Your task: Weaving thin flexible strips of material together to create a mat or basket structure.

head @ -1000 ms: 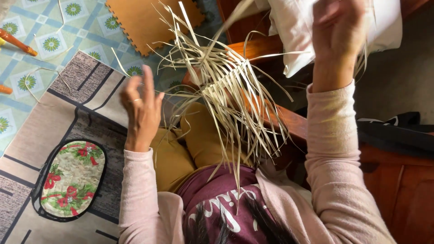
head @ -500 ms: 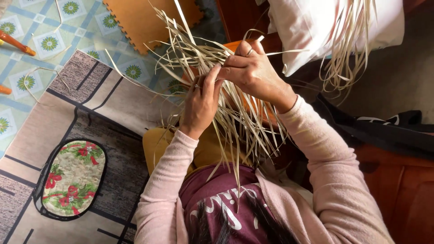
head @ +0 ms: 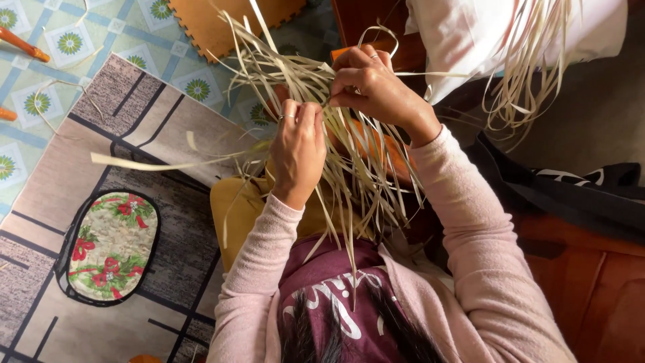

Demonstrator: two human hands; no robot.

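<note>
Fingers [head: 304, 115] of the left hand [head: 299, 151] curl shut, pinching a few strands of the bundle of pale, flat straw-coloured strips [head: 322, 128]; right hand [head: 373, 84] just above does the same — fingertips closed on strips at the bundle's top. Bundle sits over the person's lap, loose ends fanning out toward the patterned grey-and-beige floor mat [head: 107, 134] — one long strip trails left across it, near the oval floral cushion [head: 113, 245].
</note>
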